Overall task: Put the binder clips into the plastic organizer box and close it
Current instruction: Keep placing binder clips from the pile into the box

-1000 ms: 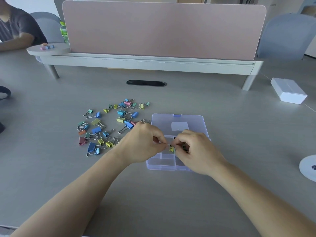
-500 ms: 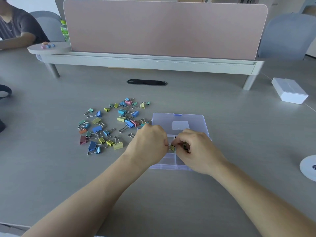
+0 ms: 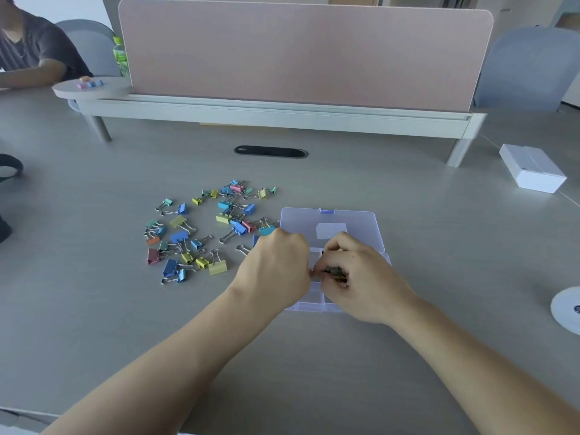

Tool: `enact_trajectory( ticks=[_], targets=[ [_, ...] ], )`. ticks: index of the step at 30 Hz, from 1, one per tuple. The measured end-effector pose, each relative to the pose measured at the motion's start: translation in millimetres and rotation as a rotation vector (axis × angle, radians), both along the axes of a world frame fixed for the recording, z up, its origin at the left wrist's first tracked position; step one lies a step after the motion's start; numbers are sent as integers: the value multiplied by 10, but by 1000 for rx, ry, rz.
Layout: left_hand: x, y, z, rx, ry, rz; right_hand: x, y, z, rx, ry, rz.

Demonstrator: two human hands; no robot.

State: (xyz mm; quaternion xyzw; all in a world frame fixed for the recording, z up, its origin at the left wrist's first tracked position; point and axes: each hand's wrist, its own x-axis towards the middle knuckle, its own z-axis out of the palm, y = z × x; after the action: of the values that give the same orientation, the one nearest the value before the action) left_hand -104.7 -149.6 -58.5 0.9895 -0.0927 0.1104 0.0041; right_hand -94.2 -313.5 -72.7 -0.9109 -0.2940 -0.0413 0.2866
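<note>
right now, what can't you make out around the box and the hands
Head view only.
Box compartments: mostly covered by both hands, so their contents are unknown.
Clip in the right hand: blurred and dark, colour unclear.
Left hand fingertips: hidden behind its own back, grip unclear.
White disc: cut off by the right edge.

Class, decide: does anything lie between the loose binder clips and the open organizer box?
No object does. Only the left hand sits over the left edge of the organizer box, nearest the binder clips; its lid lies open.
</note>
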Motion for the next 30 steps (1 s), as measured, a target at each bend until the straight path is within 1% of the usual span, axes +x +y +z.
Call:
enact_trajectory(
  ticks=[5,8,12,18,24,27,30],
  targets=[
    [-55,-2,52,-43,-14,-55,8,7,-2,-11,7,15],
    [-18,53,40,-165,-28,-134,13,3,-18,-14,13,13],
    [-4,63,31,-161,5,-83,19,11,-22,-13,10,11],
    [-44,36,68,-270,48,-31,28,10,-18,-12,-4,9],
    [-25,69,71,-385,103,-26,15,22,-24,-47,-39,20],
    [-10,123,87,-448,116,-57,25,22,-40,-24,-76,20],
    [-14,148,122,-435,119,-56,22,47,-43,-19,-76,21]
  ],
)
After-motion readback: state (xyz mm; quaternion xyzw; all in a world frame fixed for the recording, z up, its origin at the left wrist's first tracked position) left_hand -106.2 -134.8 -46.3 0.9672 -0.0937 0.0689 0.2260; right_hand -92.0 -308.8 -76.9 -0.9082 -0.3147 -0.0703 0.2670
